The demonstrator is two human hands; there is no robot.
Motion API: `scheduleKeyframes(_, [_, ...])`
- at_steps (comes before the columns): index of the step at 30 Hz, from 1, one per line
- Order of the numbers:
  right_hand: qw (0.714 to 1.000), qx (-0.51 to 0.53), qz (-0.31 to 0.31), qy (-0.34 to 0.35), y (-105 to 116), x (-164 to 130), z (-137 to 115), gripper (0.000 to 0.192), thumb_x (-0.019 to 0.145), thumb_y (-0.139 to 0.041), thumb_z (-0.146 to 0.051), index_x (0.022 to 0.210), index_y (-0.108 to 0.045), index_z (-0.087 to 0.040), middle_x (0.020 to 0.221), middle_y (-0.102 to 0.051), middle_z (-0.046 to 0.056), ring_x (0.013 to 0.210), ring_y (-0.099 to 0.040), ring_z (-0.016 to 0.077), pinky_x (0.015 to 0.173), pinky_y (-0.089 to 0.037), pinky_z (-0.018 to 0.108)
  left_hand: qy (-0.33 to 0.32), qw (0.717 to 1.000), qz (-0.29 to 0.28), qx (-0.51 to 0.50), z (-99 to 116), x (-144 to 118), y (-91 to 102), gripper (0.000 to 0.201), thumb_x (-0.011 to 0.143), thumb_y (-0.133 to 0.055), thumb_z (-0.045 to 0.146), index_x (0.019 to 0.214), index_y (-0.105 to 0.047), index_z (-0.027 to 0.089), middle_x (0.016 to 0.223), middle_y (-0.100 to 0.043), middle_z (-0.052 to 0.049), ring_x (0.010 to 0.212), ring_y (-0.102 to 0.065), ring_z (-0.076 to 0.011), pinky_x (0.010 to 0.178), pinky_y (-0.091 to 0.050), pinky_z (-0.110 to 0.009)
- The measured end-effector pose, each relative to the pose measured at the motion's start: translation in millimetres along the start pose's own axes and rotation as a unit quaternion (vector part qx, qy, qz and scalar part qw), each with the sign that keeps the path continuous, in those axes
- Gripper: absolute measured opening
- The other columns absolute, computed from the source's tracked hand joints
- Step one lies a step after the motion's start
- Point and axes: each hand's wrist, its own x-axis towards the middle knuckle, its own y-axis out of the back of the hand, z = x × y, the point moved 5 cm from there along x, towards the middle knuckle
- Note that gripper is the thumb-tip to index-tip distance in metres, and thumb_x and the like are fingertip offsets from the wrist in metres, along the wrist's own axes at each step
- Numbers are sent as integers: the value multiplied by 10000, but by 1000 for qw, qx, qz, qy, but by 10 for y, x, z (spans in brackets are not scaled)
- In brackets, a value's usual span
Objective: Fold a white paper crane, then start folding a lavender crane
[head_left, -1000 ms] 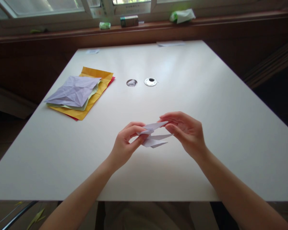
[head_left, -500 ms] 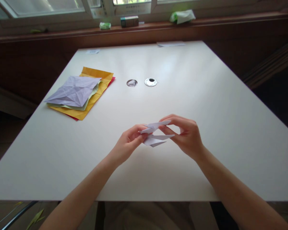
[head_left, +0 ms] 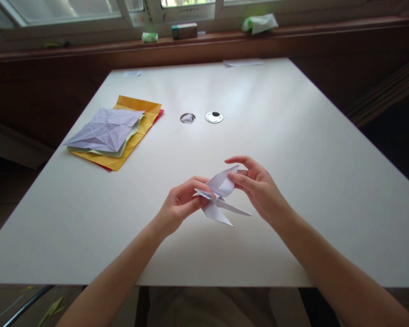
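A white folded paper crane (head_left: pixel 221 184) is held up above the white table between both hands, its pointed flaps spread apart. My left hand (head_left: pixel 182 200) pinches its left part between thumb and fingers. With thumb against a finger behind, my right hand (head_left: pixel 255 181) grips the tip of the upper flap, which looks like a wing, and its index finger is lifted off. Two thin points of the paper jut to the lower right, touched by neither hand.
Creased paper sheets (head_left: pixel 105 129) in lilac, pale green, yellow and red lie stacked at the table's left. Two round holes, one with a metal-looking ring (head_left: pixel 214 117), sit mid-table. A tissue pack (head_left: pixel 260 24) and a small box (head_left: pixel 184 31) stand on the windowsill.
The upper flap has been pulled up and opened wider by my right hand, whose index finger has lifted. The lower points have swung downward as the paper tilted.
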Motion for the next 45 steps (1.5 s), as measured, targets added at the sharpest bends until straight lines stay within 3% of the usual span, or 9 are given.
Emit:
scheduleKeyframes(3, [997,-56,6,60,-7,-31,-72,293,826,-546,-251,1119,-548,-256,671,-607,-36,608,-547,106,615,-484,256,38,998,19,-43,-43,9,46,76,776,-635,262,795,-656,191,964,-577,-42,795,-534,-149,655,-418,-244])
scheduleKeyframes(6, [971,-168,3,171,-29,-93,-196,224,859,-473,-205,1031,-613,-237,857,-650,14,731,-587,131,673,-497,280,76,992,44,-95,-86,18,83,132,745,-663,323,805,-649,206,854,-588,-16,745,-547,-140,661,-434,-251])
scheduleKeyframes(10, [883,-357,-7,304,-106,-155,-265,271,835,-470,-155,1067,-595,-215,993,-634,77,934,-576,202,788,-493,373,91,987,69,-114,-100,23,94,174,721,-680,347,818,-648,207,811,-601,-9,728,-569,-140,679,-464,-264])
scheduleKeyframes(16, [744,-523,88,406,-175,-201,-213,251,776,-611,-198,1013,-616,-280,1338,-442,74,1234,-394,283,971,-398,467,116,990,49,-71,-129,-2,48,153,760,-652,331,835,-639,198,847,-618,-17,791,-578,-138,741,-474,-257])
scheduleKeyframes(21, [683,-570,142,434,-209,-273,-231,126,808,-597,-236,912,-641,-290,1376,-424,8,1315,-301,282,1089,-209,503,109,992,27,-61,-127,-12,24,148,808,-603,333,885,-630,210,927,-630,-23,892,-585,-162,819,-468,-296])
scheduleKeyframes(28, [675,-560,107,469,-257,-299,-260,124,834,-565,-212,897,-634,-293,1125,-650,-28,1252,-433,237,1104,-190,505,110,992,21,-58,-170,-4,-13,128,812,-605,311,890,-644,218,954,-627,-20,869,-580,-143,785,-470,-262])
scheduleKeyframes(33, [696,-546,98,457,-250,-300,-220,175,847,-540,-174,943,-631,-288,965,-710,-21,1212,-480,242,1080,-251,500,93,994,12,-62,-128,3,-24,108,806,-616,294,827,-656,196,828,-594,-14,762,-545,-114,710,-461,-227])
scheduleKeyframes(39, [729,-515,97,441,-217,-262,-195,265,843,-489,-78,976,-627,-260,934,-721,-7,1168,-525,226,1058,-298,462,16,999,-7,30,20,2,-33,107,821,-589,244,844,-669,176,905,-568,-54,778,-532,-134,650,-455,-223])
scheduleKeyframes(45, [754,-513,67,404,-186,-183,-222,255,845,-449,-68,913,-641,-221,875,-729,21,973,-649,186,952,-420,380,-63,990,-41,117,128,-42,-25,151,844,-544,181,917,-674,205,967,-541,-59,861,-552,-145,690,-466,-218])
